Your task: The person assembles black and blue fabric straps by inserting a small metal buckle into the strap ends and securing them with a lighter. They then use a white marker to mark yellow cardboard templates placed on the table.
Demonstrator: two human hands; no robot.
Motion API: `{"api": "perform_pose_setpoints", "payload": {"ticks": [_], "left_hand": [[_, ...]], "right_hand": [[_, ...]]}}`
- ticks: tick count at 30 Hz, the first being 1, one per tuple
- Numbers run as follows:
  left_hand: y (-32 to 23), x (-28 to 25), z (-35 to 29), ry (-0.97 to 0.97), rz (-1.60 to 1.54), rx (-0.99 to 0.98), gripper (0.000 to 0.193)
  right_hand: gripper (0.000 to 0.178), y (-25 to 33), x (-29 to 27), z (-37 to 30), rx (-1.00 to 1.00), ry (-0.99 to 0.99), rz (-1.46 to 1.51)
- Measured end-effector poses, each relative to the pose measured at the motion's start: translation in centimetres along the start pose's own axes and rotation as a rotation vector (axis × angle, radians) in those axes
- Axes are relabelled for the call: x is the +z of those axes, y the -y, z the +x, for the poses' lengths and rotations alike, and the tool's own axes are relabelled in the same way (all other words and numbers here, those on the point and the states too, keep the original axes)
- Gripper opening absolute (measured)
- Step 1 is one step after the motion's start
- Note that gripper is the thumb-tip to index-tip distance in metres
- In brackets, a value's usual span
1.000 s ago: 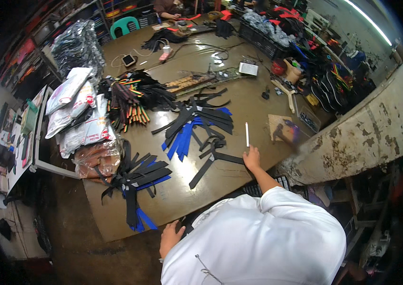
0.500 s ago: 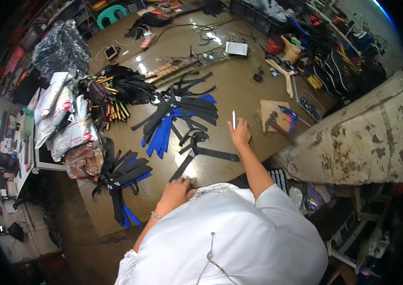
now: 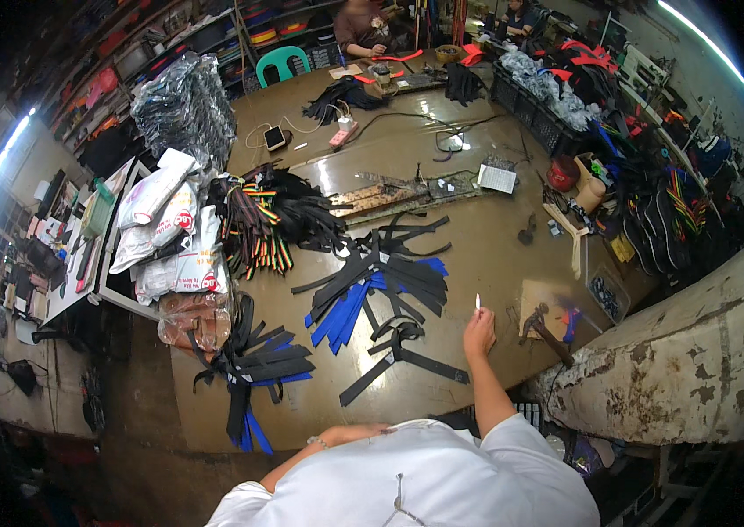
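Observation:
My right hand (image 3: 479,335) is closed around a slim white pen (image 3: 477,301), its tip pointing away from me, near the table's right side. To its left lie loose black straps (image 3: 424,362), one crossing another. Beyond them spreads a pile of black strips (image 3: 407,279) with blue strips (image 3: 337,318) fanned under it. A second black and blue bundle (image 3: 268,367) lies at the table's left edge. My left hand (image 3: 361,432) is low against my white shirt by the near table edge, its fingers mostly hidden.
Right of my right hand lie a hammer (image 3: 547,335) and a blue-red tool (image 3: 571,323). White plastic packages (image 3: 170,230) and striped black cords (image 3: 271,224) pile up at left. A black crate (image 3: 534,114) stands far right. Another person (image 3: 363,31) sits across the table.
The view has tilted up, showing more of the far end and people there. My left hand has drawn back from the strap's end toward my shirt. The pen stays in my right hand.

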State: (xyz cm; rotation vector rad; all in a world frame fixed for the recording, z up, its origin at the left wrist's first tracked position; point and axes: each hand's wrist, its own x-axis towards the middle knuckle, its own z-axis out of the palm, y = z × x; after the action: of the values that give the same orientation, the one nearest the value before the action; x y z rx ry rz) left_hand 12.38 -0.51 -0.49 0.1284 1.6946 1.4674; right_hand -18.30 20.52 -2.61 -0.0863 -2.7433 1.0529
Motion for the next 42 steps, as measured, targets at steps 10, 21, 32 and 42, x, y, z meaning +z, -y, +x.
{"api": "perform_pose_setpoints", "payload": {"ticks": [10,21,32,42], "left_hand": [[-1.4,0.7,-3.0,-0.29,-0.395,-0.045,0.058],[-10.9,-0.7,-5.1,-0.321,-1.027,-0.389,0.052],[-7.8,-2.4,-4.1,-0.204,-0.841,-0.227,0.057],[-10.0,-2.0,-5.5,-0.238,-0.74,-0.143,0.057]], "right_hand": [[0.027,0.4,-0.2,0.0,-0.059,0.026,-0.079],[0.027,0.8,-0.1,0.5,-0.082,0.001,-0.213],[0.023,13.2,-7.8,9.9,0.48,1.434,1.768],[0.023,9.8,-0.4,6.7,-0.01,0.465,0.578]]}}
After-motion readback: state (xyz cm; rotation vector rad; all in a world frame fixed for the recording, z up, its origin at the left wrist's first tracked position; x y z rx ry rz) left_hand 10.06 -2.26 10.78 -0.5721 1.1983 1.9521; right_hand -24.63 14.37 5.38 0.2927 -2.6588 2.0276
